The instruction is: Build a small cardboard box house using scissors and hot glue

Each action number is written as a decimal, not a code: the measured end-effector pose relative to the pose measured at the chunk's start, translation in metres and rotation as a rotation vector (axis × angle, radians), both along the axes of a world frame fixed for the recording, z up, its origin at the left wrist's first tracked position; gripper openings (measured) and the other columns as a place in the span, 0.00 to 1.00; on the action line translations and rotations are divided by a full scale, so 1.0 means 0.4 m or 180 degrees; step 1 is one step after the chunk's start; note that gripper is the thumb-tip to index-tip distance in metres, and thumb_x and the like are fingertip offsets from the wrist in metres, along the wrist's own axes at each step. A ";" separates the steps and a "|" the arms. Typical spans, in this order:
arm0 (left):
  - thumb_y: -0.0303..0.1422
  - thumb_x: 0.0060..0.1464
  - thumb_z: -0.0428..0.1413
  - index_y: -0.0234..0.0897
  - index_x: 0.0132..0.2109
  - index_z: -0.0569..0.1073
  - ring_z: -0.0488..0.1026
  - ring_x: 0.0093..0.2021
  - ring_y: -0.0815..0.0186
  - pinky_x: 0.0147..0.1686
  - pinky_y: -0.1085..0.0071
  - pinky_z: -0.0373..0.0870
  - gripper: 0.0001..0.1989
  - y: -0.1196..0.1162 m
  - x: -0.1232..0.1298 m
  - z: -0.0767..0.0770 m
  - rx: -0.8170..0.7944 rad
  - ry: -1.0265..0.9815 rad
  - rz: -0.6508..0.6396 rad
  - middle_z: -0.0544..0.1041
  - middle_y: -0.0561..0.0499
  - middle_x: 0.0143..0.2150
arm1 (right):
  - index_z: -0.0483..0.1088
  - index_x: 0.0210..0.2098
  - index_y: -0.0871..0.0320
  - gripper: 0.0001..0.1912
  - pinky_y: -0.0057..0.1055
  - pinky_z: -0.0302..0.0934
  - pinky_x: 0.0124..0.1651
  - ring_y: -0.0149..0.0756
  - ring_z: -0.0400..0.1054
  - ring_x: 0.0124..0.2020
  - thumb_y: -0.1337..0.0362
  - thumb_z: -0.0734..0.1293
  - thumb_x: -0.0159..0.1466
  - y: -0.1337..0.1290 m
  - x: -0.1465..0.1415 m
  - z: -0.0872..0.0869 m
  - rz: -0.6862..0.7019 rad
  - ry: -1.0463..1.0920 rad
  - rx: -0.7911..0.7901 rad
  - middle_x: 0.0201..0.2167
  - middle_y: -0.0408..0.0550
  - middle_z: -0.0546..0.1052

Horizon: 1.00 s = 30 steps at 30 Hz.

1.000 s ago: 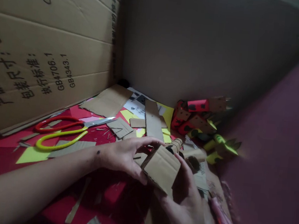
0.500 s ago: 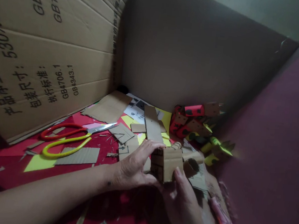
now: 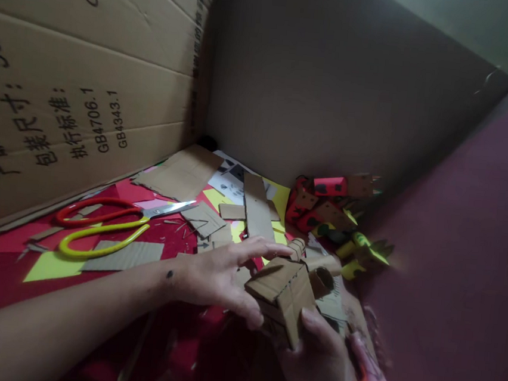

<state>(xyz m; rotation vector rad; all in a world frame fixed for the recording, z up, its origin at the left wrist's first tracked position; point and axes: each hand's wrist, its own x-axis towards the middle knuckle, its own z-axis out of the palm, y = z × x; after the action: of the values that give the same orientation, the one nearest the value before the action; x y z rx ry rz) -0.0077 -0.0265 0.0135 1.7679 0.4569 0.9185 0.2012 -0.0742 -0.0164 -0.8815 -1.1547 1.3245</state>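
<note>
My right hand (image 3: 318,358) grips a small folded cardboard box (image 3: 287,286), thumb on its near right side. The box is tilted, its top flap and an edge seam facing me. My left hand (image 3: 218,277) is open at the left of the box, thumb and fingers spread, with a gap between palm and box. Whether its fingertips touch the box I cannot tell. Just behind lies a cardboard tube (image 3: 322,281). To the left, scissors (image 3: 144,213) with one red and one yellow handle lie with blades apart.
A pink glue gun (image 3: 373,378) with a red light lies at the lower right. Painted cardboard figures (image 3: 327,206) are heaped behind. Cardboard pieces (image 3: 184,172) and paper scraps cover the red cloth. A large printed carton (image 3: 90,67) and a grey panel (image 3: 326,89) stand around.
The box has turned and tilted in my right hand, so its top flap now shows. My left hand has loosened from it and spread its fingers. The view has shifted slightly.
</note>
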 end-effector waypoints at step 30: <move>0.31 0.44 0.69 0.36 0.60 0.63 0.67 0.56 0.57 0.59 0.61 0.64 0.38 -0.015 0.021 -0.032 0.1299 0.0295 0.0523 0.69 0.41 0.56 | 0.78 0.34 0.51 0.20 0.39 0.71 0.44 0.39 0.75 0.35 0.57 0.80 0.41 -0.005 -0.036 0.002 -0.0672 0.1567 -0.1612 0.34 0.42 0.82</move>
<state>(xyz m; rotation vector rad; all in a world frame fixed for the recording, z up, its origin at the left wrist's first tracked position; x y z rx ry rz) 0.0005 -0.0326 0.0008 2.1745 0.5061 1.1069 0.1868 -0.0762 -0.0155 -0.9292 -0.3366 1.5681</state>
